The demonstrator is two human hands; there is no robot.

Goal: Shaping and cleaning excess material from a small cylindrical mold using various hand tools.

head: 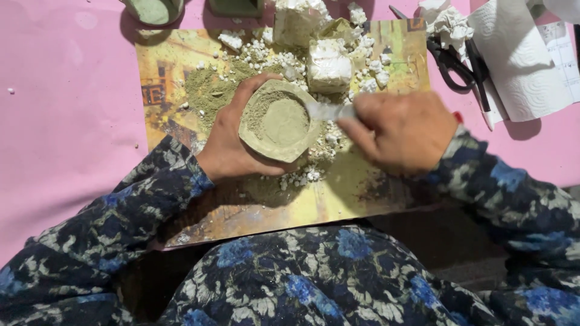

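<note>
My left hand cups a round, greenish-grey clay-like bowl from the left and below, thumb on its upper rim. The bowl's hollow is dusted with green powder. My right hand grips a flat pale blade-like tool whose tip reaches the bowl's right rim. Both hands hover over a yellow printed board strewn with white crumbs.
Two pale blocks and white chunks lie at the board's far side, with a pile of green powder. Black scissors, crumpled tissue and a paper towel sit at right on the pink table. A green cup stands at the back.
</note>
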